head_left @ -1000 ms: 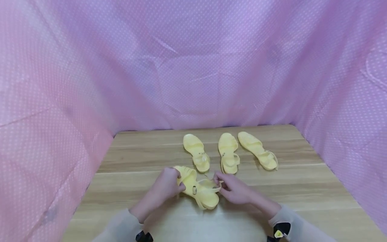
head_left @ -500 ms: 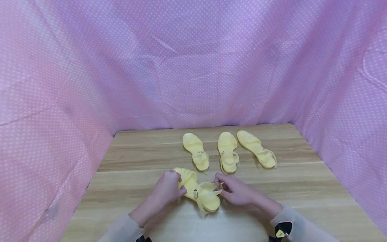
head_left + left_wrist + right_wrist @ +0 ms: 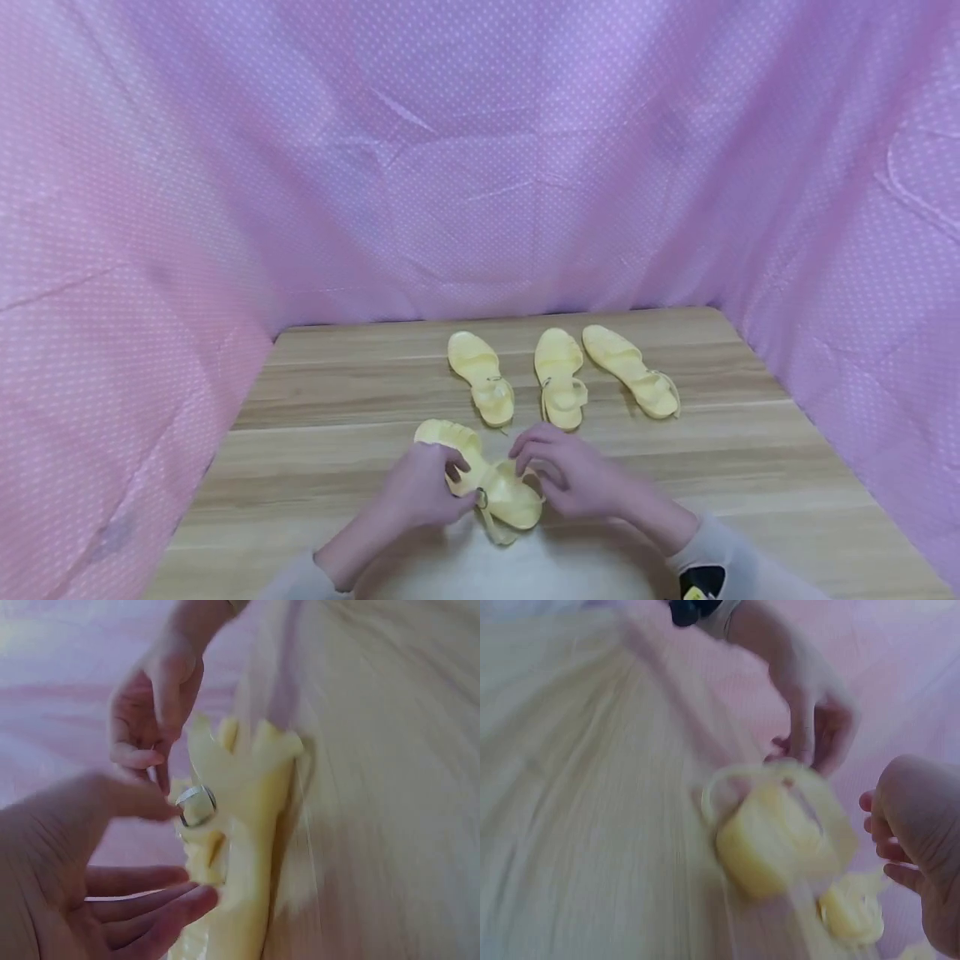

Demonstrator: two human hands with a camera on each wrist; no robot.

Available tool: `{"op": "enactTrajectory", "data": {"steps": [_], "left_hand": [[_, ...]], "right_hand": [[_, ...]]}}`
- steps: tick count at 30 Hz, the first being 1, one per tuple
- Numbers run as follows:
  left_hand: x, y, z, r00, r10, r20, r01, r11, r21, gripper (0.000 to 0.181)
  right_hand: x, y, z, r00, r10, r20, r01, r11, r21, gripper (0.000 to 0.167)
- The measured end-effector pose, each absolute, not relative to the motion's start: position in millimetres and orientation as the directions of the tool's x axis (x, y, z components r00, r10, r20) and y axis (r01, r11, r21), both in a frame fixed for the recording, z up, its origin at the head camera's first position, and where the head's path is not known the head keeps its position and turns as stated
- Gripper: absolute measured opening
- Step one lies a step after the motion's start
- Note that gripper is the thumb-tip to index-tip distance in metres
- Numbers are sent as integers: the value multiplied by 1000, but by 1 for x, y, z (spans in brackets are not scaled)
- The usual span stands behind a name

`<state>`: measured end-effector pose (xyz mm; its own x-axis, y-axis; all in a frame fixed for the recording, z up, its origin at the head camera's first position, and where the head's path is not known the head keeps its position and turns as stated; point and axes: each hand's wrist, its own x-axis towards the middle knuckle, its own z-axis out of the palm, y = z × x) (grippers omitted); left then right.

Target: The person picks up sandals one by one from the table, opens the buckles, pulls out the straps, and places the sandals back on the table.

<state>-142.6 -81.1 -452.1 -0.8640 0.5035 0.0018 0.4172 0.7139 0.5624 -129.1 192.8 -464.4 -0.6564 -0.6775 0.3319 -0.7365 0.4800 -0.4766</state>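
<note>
A yellow strappy sandal lies on the wooden table between my hands, toe to the far left and heel toward the near right. My left hand is over its near side, thumb by the metal buckle. In the left wrist view, thumb and fingers are spread apart beside the buckle, gripping nothing. My right hand hovers by the heel and ankle strap with loosely bent fingers. In the right wrist view, that hand is apart from the sandal, whose strap loops up, blurred.
Behind the hands, three more yellow sandals stand on the table: one on the left, one in the middle and one slanted at the right. A pink dotted curtain surrounds the table at the back and sides.
Both hands have loosened from the sandal. The left has shifted from the toe area toward the buckle; the right has let go of the strap. The sandal has turned slightly, its heel nearer.
</note>
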Motion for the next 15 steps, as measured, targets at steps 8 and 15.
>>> {"op": "enactTrajectory", "data": {"steps": [8, 15], "left_hand": [[-131, -69, -469, -795, 591, -133, 213, 478, 852, 25], [-130, -66, -483, -809, 542, -229, -14, 372, 928, 27]], "right_hand": [[-129, 168, -455, -530, -813, 240, -804, 392, -448, 16], [-138, 172, -464, -591, -784, 189, -735, 427, -527, 23]]}}
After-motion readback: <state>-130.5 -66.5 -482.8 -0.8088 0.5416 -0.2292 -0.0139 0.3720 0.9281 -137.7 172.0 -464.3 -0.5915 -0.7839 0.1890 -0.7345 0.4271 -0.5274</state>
